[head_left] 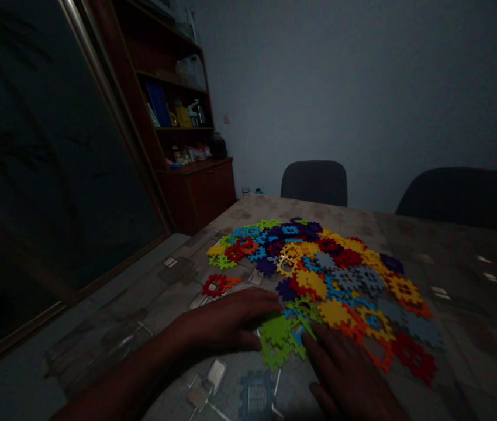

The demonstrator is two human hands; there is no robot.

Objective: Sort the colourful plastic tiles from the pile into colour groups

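Note:
A large heap of flat interlocking plastic gear-edged puzzle pieces (323, 280) in red, yellow, blue, green, purple and grey covers the middle of the patterned table cover (459, 304). My left hand (226, 321) lies over the near edge of the heap, with its fingers above a cluster of lime-green pieces (277, 342). My right hand (345, 374) rests beside that cluster, its fingertips on the green and blue pieces. Whether my left hand grips a piece is hidden. A joined red piece (217, 285) lies apart to the left, and a blue-grey frame piece (257, 397) lies below my hands.
Two dark chairs (314, 182) stand beyond the table's far edge against a grey wall (362, 82). A wooden shelf cabinet (196, 193) holding books and small items stands at the back left. A dark glass sliding door (55, 175) runs along the table's left side.

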